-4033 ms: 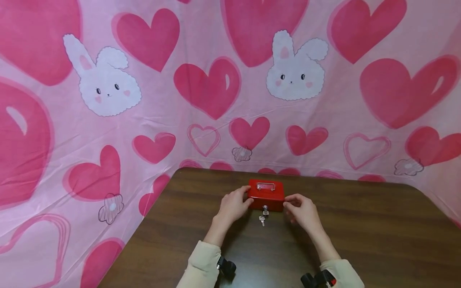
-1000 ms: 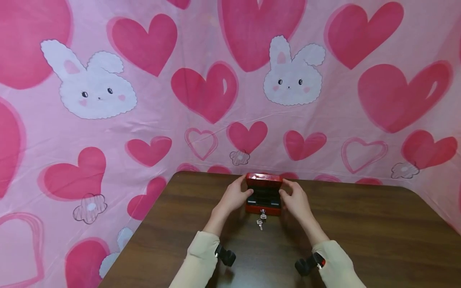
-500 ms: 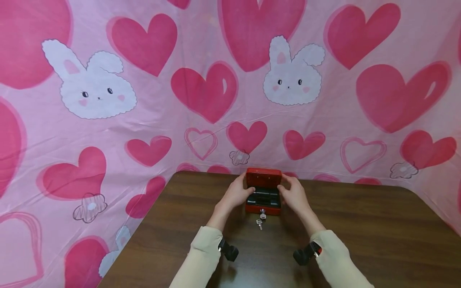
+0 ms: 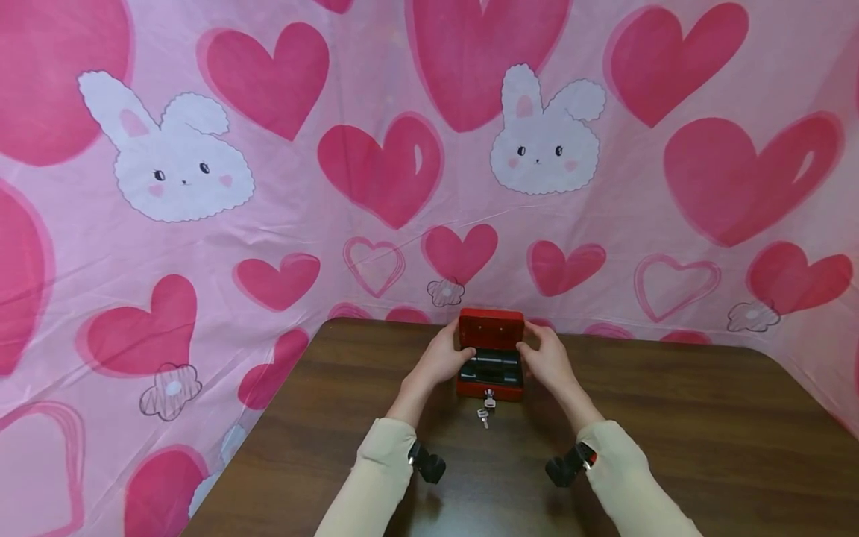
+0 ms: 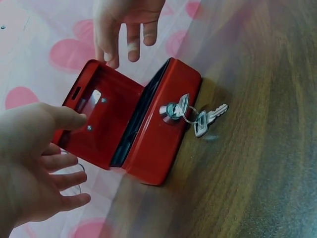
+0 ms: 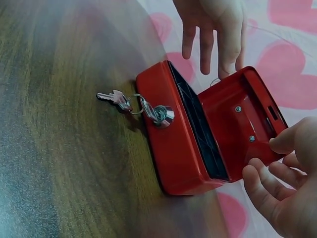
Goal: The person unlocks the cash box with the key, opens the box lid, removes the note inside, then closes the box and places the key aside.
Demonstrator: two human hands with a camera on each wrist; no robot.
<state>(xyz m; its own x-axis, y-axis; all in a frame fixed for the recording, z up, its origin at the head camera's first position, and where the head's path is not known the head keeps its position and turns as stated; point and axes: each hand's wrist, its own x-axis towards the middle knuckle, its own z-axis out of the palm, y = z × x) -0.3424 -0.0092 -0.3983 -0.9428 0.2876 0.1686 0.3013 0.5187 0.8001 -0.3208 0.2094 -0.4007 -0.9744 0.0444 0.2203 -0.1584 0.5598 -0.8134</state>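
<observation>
A red metal cash box [image 4: 490,391] stands on the table with its lid [image 4: 491,330] raised, showing a black tray [image 4: 493,367] inside. My left hand [image 4: 439,358] holds the lid's left edge, its thumb over the inner face in the left wrist view. At the opposite edge, my right hand [image 4: 546,362] pinches the lid; its thumb [image 6: 287,141] lies on the inner side near the corner. A key sits in the front lock [image 5: 171,112], and a second key [image 5: 212,118] hangs from it on a ring.
The brown wooden table [image 4: 671,418] extends to both sides and in front of the box. Behind it hangs a pink cloth [image 4: 470,201] with hearts and rabbit faces. A dark wrist camera [image 4: 427,464] is strapped to each forearm.
Four seconds ago the lid was down, with hands at the box's sides. It has since swung up and back between both hands, tilting slightly further over the last second.
</observation>
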